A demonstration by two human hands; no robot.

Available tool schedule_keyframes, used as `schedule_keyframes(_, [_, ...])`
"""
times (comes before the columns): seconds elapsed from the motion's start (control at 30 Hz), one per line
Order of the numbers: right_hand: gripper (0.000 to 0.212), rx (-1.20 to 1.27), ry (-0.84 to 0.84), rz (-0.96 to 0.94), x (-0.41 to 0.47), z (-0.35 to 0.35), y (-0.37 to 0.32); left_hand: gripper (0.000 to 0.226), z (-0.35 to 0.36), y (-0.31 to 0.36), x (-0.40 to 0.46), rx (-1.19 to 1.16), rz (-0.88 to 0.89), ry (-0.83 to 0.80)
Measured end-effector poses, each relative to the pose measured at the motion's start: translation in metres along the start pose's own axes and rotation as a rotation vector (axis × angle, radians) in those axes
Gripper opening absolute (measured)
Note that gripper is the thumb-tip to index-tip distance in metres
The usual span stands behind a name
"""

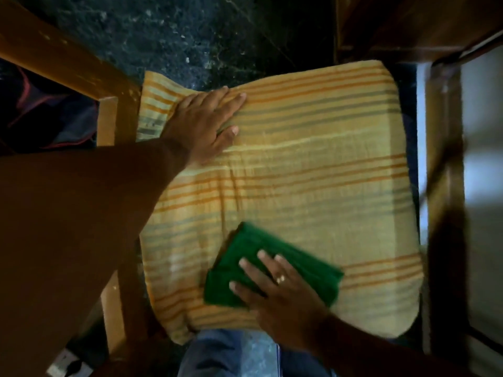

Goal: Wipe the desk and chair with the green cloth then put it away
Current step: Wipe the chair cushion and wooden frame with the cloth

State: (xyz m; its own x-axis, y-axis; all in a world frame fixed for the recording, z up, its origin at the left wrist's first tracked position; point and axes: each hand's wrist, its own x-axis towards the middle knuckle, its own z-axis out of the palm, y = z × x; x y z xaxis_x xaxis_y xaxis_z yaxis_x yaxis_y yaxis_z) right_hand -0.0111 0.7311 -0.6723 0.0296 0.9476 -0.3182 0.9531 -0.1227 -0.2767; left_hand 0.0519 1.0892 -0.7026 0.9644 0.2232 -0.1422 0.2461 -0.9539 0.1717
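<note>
A chair seat fills the middle of the head view, covered by a yellow towel with orange and grey stripes (pixel 313 170). The folded green cloth (pixel 304 265) lies flat on the near part of the seat. My right hand (pixel 275 289) presses down on the cloth with fingers spread, a ring on one finger. My left hand (pixel 204 123) rests flat on the towel's far left corner, fingers apart, holding nothing. The chair's wooden frame (pixel 109 118) shows along the left side.
A dark wooden desk edge (pixel 446 186) runs down the right side, with a pale surface (pixel 481 159) beyond it. Dark speckled floor (pixel 190 31) lies past the chair. My blue-trousered leg (pixel 217 355) is at the bottom.
</note>
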Motion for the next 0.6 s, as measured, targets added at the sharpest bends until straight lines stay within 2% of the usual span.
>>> schedule_keyframes(0.07, [0.07,0.006,-0.061,-0.072,-0.018,0.004,0.002,0.066,-0.005,0.002,0.0,0.016,-0.004,-0.009])
schedule_keyframes(0.1, [0.067,-0.001,-0.038,-0.049,-0.017,-0.002,0.017,0.067,-0.006,0.003,-0.001,0.025,-0.008,-0.012])
schedule_keyframes(0.13, [0.064,-0.006,0.003,0.029,-0.01,-0.012,0.039,0.067,-0.008,0.004,-0.001,0.032,-0.012,-0.016])
schedule_keyframes(0.27, [0.063,-0.124,0.137,0.581,0.005,-0.063,0.172,0.066,-0.007,0.006,0.001,0.047,-0.006,-0.022])
schedule_keyframes(0.33, [0.065,-0.033,0.184,0.716,0.006,-0.081,0.216,0.066,-0.007,0.005,0.002,0.04,-0.005,-0.017])
schedule_keyframes(0.4, [0.064,0.035,0.257,0.781,0.014,-0.082,0.217,0.066,-0.007,0.005,0.001,0.044,-0.009,-0.02])
schedule_keyframes(0.47, [0.061,-0.006,0.287,0.776,0.021,-0.068,0.179,0.066,-0.007,0.004,-0.001,0.04,-0.014,-0.024])
schedule_keyframes(0.5, [0.06,-0.011,0.274,0.709,0.022,-0.056,0.145,0.066,-0.007,0.005,-0.001,0.039,-0.013,-0.022])
schedule_keyframes(0.6, [0.059,0.035,0.158,0.259,0.011,-0.01,0.021,0.065,-0.007,0.005,0.0,0.039,-0.013,-0.024])
